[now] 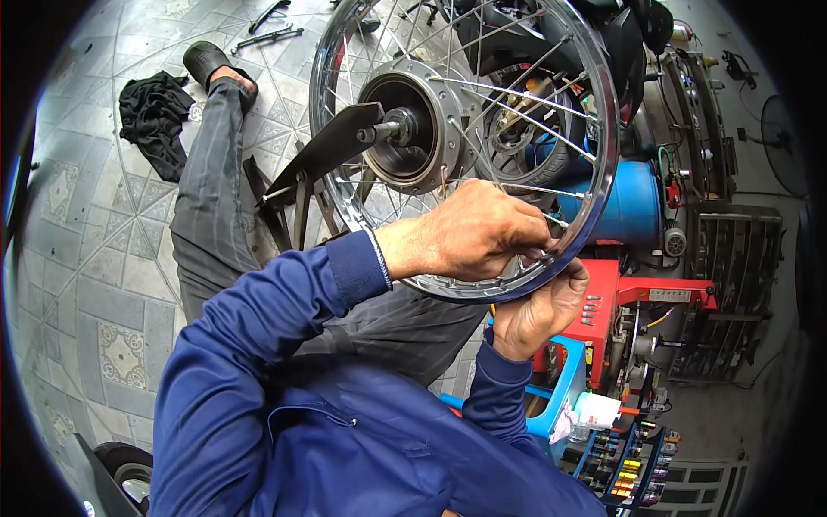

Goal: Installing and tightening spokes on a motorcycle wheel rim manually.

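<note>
While the person sits on the grey patterned tile floor with one leg stretched out, the head view shows a chromed, wire-spoked motorcycle wheel held upright in a dark metal stand, whose arm meets the axle at the wheel's drum-shaped grey hub; mounted this way the wheel probably can spin freely while both hands work on its rim. The left hand reaches across the lower part of the wheel, its fingers curled together around something small at the inner edge of the rim, near where a thin spoke ends; what they pinch is hidden, so whether it is a tool or the spoke's end cannot be told. The right hand comes up from below and outside the rim, its fingers closed against the chrome edge just beside the left hand, seemingly steadying the wheel there. Both forearms wear dark blue sleeves. To the right, close by, stand a red machine, a blue cylindrical tank and a light blue plastic stool with a small white bottle by it, likely kept within arm's reach. On the floor to the left lies a crumpled black cloth, and long metal tools lie farther off beyond the foot.
</note>
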`<action>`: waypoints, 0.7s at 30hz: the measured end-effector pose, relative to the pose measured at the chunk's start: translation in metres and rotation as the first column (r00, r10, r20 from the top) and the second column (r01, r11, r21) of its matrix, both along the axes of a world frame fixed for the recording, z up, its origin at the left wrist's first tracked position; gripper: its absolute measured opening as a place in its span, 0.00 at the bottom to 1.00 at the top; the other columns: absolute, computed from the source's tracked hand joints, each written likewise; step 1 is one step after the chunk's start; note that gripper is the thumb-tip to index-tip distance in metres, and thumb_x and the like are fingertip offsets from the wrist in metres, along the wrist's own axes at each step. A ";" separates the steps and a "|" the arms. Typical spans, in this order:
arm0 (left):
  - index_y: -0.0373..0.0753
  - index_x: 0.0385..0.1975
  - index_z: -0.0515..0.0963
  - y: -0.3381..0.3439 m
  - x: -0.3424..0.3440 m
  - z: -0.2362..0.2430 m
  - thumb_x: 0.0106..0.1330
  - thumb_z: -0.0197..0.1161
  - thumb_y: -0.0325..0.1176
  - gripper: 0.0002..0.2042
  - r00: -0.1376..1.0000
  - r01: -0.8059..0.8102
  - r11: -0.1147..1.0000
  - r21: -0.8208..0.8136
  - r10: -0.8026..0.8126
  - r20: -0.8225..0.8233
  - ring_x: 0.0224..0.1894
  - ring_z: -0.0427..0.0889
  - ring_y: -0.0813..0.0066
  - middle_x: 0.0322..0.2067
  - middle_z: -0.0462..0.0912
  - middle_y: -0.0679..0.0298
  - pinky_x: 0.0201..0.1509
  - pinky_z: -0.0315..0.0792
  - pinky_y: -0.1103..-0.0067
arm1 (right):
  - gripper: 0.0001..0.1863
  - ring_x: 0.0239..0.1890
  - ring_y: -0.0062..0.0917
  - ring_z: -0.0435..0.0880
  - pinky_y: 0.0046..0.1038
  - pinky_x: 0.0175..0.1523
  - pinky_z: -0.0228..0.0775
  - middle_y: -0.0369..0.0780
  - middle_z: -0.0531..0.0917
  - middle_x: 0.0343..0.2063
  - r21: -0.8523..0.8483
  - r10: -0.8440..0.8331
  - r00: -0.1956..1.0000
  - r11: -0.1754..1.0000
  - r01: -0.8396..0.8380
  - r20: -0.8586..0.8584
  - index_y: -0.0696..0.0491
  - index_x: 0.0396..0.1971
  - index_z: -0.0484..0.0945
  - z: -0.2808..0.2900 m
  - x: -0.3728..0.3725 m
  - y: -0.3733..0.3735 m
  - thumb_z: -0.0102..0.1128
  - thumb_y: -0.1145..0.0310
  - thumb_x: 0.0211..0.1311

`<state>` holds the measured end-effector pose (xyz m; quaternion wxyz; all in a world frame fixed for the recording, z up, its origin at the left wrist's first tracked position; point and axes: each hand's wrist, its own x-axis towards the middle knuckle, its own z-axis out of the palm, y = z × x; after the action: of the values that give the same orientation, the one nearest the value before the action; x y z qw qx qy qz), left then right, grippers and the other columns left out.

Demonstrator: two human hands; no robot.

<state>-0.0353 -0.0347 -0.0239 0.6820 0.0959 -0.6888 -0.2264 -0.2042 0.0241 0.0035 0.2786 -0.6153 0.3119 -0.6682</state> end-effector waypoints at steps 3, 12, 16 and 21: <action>0.38 0.39 0.83 0.000 0.006 0.003 0.55 0.68 0.24 0.11 0.988 -0.014 0.999 0.047 0.007 0.154 0.33 0.86 0.56 0.35 0.86 0.60 0.33 0.78 0.69 | 0.17 0.48 0.30 0.86 0.29 0.54 0.83 0.48 0.82 0.49 0.089 0.048 0.996 0.995 -0.054 0.069 0.59 0.54 0.71 0.002 0.005 0.001 0.57 0.83 0.66; 0.35 0.41 0.81 0.000 -0.002 0.006 0.61 0.67 0.28 0.10 0.998 0.063 0.997 0.039 -0.062 -0.025 0.37 0.85 0.50 0.34 0.85 0.53 0.38 0.78 0.65 | 0.19 0.50 0.30 0.84 0.31 0.59 0.79 0.46 0.82 0.52 0.108 0.082 0.997 0.991 -0.083 0.009 0.57 0.56 0.71 0.016 0.003 -0.002 0.61 0.79 0.67; 0.34 0.40 0.81 0.002 0.015 0.018 0.61 0.67 0.26 0.08 0.983 0.040 0.991 0.129 -0.062 0.173 0.37 0.85 0.50 0.32 0.85 0.53 0.38 0.78 0.65 | 0.20 0.51 0.29 0.84 0.31 0.59 0.79 0.45 0.81 0.52 0.153 0.132 0.991 0.979 -0.132 0.011 0.56 0.56 0.71 0.019 0.000 -0.001 0.62 0.79 0.66; 0.34 0.38 0.81 0.009 0.018 0.022 0.60 0.68 0.26 0.08 0.968 0.019 0.989 0.147 -0.055 0.246 0.35 0.85 0.50 0.30 0.84 0.53 0.37 0.78 0.65 | 0.20 0.52 0.29 0.83 0.30 0.60 0.78 0.44 0.81 0.53 0.170 0.159 0.987 0.972 -0.162 0.028 0.56 0.56 0.71 0.017 0.000 0.003 0.63 0.79 0.65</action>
<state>-0.0177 -0.0261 -0.0020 0.5770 0.1595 -0.7525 -0.2744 -0.2043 0.0269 0.0208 0.3860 -0.6074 0.3156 -0.6184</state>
